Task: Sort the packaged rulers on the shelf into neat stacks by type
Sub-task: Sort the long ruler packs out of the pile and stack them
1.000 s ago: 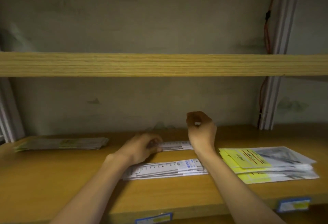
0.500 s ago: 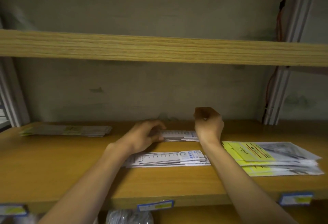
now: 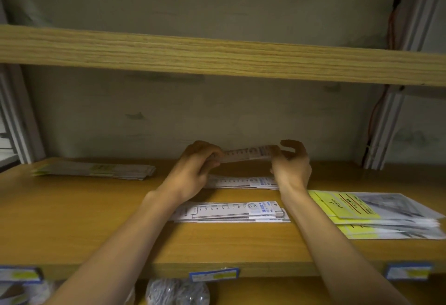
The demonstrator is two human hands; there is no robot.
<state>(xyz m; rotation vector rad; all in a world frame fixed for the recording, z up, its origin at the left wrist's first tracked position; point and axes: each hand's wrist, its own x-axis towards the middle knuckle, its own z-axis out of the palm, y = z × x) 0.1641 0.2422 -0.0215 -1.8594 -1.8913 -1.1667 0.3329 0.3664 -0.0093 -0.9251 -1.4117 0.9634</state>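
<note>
Above the shelf's [image 3: 72, 208] back edge, the left hand [image 3: 193, 172] and right hand [image 3: 290, 166] each pinch one packaged ruler [image 3: 246, 154] by an end.

Blue price labels [image 3: 213, 274] line the shelf's front edge. An orange cable [image 3: 373, 114] runs down the right upright [image 3: 383, 131].

Shelf board [image 3: 72, 220]: orange-brown wood laminate, smooth, faint sheen. Upper shelf edge [image 3: 217, 56]: pale wood grain, streaked, matt. Back wall [image 3: 217, 116]: grey-green, matt, scuffed and stained. Uprights [image 3: 386, 123]: pale metal, ribbed. Held ruler pack [image 3: 246, 154]: clear plastic, slightly glossy, over white printed card. Front ruler stack [image 3: 231, 211]: same glossy film on white card. Yellow-card packs [image 3: 376, 213]: shiny clear plastic sleeves, yellow paper inserts. Shelf-edge labels [image 3: 213, 274]: blue-rimmed, paper or plastic unclear.
</note>
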